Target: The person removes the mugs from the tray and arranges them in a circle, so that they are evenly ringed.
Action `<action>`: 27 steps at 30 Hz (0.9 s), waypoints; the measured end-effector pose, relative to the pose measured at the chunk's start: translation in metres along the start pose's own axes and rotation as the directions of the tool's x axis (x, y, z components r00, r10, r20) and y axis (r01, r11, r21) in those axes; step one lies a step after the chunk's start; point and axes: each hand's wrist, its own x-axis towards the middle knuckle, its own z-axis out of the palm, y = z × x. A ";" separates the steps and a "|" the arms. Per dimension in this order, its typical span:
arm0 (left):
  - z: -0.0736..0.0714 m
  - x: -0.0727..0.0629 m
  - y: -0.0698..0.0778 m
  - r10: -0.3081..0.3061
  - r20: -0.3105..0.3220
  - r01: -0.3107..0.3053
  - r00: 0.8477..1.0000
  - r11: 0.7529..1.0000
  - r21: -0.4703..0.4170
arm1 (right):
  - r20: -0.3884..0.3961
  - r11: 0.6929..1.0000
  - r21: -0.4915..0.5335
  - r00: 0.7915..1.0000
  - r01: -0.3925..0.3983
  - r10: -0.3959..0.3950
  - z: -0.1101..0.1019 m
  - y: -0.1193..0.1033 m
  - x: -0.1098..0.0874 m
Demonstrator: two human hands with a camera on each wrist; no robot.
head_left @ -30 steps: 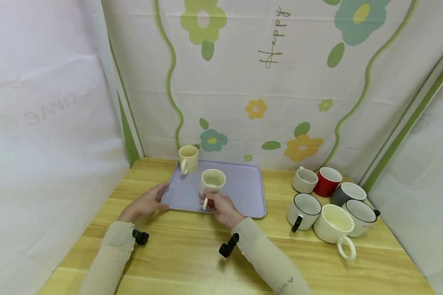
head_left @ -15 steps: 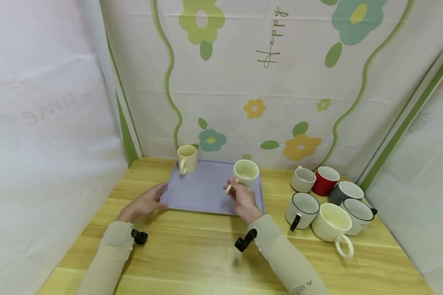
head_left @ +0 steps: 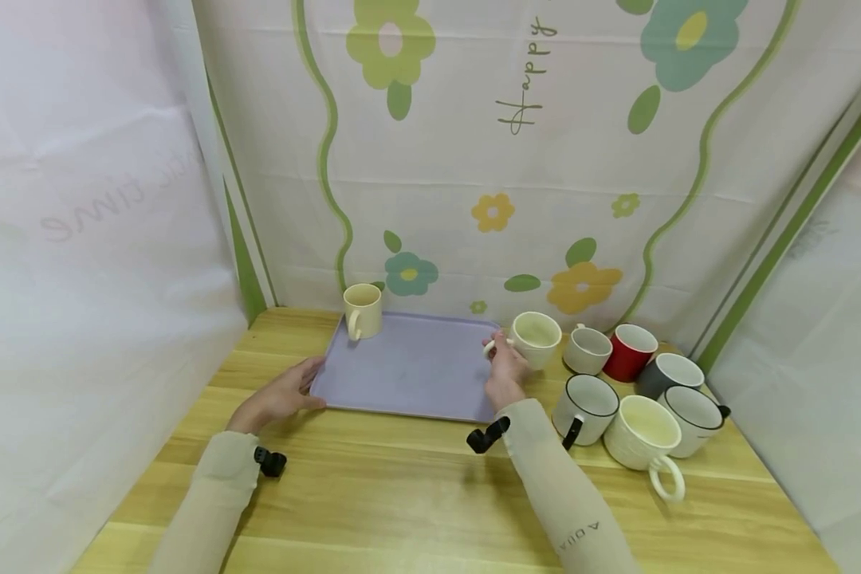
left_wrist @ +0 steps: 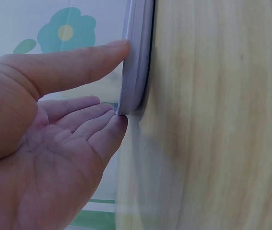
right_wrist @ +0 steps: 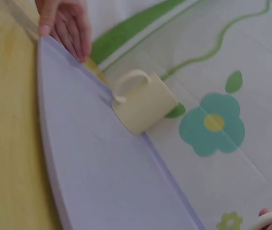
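Observation:
My right hand (head_left: 508,373) grips the handle of a cream mug (head_left: 538,341), upright past the right edge of the lavender tray (head_left: 409,367). Whether its base touches the table is hidden. In the right wrist view only a bit of that handle (right_wrist: 269,218) and fingertips show at the bottom corner. My left hand (head_left: 281,395) touches the tray's near left corner, thumb and fingers extended. The left wrist view shows the thumb (left_wrist: 78,69) on the tray rim (left_wrist: 136,57) and the fingertips against its side. A pale yellow mug (head_left: 363,312) stands on the tray's far left corner.
Right of the held mug several mugs stand close together: a small white mug (head_left: 587,351), a red mug (head_left: 630,353), a grey mug (head_left: 660,379), black-rimmed white mugs (head_left: 581,410) and a cream textured mug (head_left: 640,434). A printed curtain (head_left: 430,159) backs the wooden table (head_left: 373,494).
My right hand has carried the cream mug rightward, from over the middle of the tray to beyond its right edge beside the other mugs. The left hand has stayed at the tray corner.

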 end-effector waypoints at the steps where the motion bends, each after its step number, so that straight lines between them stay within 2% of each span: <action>1: 0.000 0.000 -0.001 0.001 0.002 -0.001 1.000 1.000 0.001 | -0.027 1.000 0.018 1.000 0.014 -0.013 0.000 0.001 0.005; 10: 0.000 0.001 -0.003 0.001 -0.003 -0.001 1.000 1.000 -0.009 | -0.165 0.989 0.094 0.981 0.116 -0.099 0.004 0.004 0.024; 14: 0.000 0.001 -0.003 0.002 -0.006 -0.002 1.000 1.000 -0.010 | -0.226 0.989 0.121 0.972 0.087 -0.058 0.005 0.005 0.032; 18: 0.001 0.000 -0.002 0.000 -0.003 0.000 1.000 1.000 -0.007 | -0.274 0.997 0.077 0.962 0.031 -0.009 0.000 0.008 0.037; 21: 0.002 0.000 -0.002 0.002 -0.002 -0.002 1.000 1.000 -0.009 | -0.289 0.998 0.052 0.957 0.019 -0.003 -0.003 0.011 0.039; 27: 0.001 0.000 -0.003 0.006 0.001 -0.006 1.000 1.000 -0.011 | -0.298 0.994 0.104 0.955 0.029 0.003 -0.004 0.013 0.043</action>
